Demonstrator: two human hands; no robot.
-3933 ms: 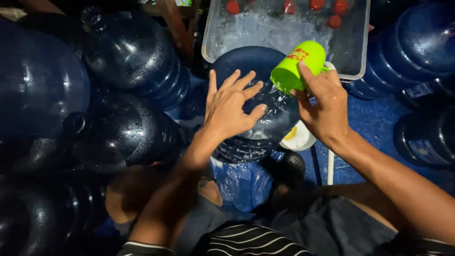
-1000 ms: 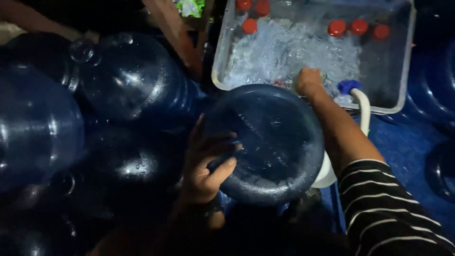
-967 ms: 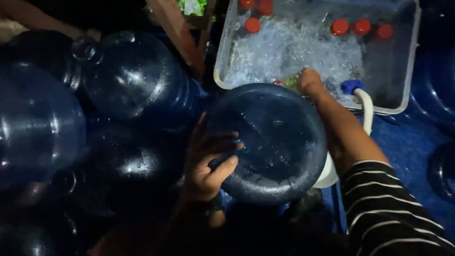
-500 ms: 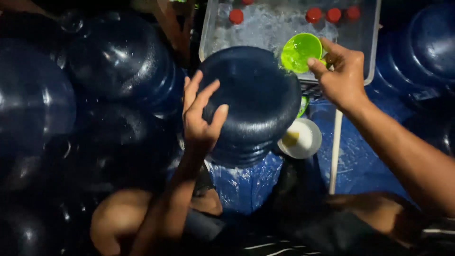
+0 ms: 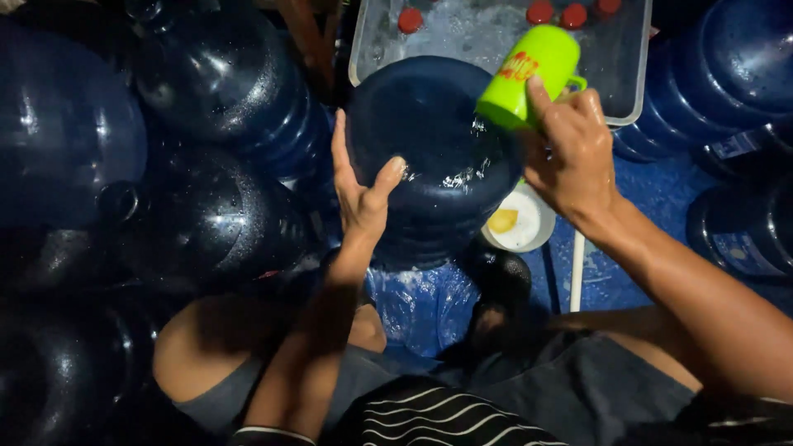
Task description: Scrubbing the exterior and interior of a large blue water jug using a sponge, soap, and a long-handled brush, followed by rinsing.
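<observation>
Right hand (image 5: 574, 157) is gripping a green cup (image 5: 529, 74), tipping it and pouring water over the upturned base of the blue jug (image 5: 429, 157) standing between the knees, just near of the clear tub (image 5: 628, 83). Left hand (image 5: 359, 194) is lying open-palmed against the jug's left side, steadying, not clenching. More jugs are crowding the left and right. Risks, as I judge them: the wet jug is slick, so a flat palm could slip and let it roll; runoff could splash the white bowl (image 5: 516, 223) just right of it.
</observation>
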